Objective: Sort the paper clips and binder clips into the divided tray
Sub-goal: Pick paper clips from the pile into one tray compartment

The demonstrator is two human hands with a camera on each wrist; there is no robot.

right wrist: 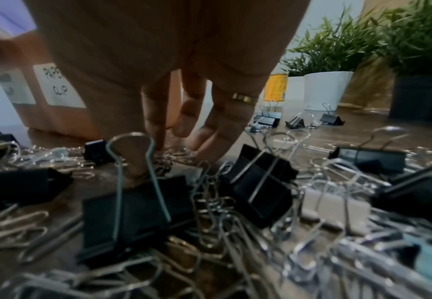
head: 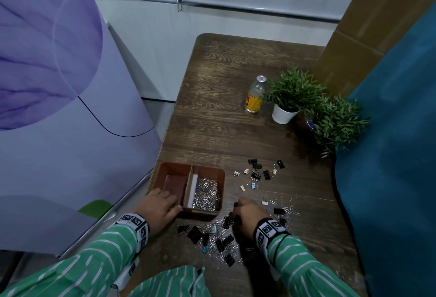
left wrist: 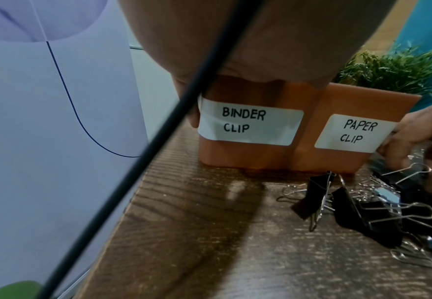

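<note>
- Your left hand rests on the near left corner of the divided tray, fingers laid fairly straight over the rim and steadying it; whether they curl round the wall, the views do not show.
- Your right hand dips into the mixed pile just right of the tray, fingertips drawn together on a tangle of paper clips; a firm pinch cannot be confirmed.
- Paper clips already fill the compartment nearer your right hand, labelled "PAPER CLIP"; the compartment under your left hand, labelled "BINDER CLIP", looks empty.
- Binder clips lie mixed with loose wire clips between your wrists, and a second scatter sits well beyond your right hand.
- Expect the paper clips to be light, thin and springy, likely to hook together and come up in chains; pinch a small bunch and shake off the stragglers.
- The binder clips should be stiff and heavier for their size; take each by its black body or its raised wire handle, which stands clear of the heap.
- Their smooth painted sides may slip, so grip across the folded spine.
</note>
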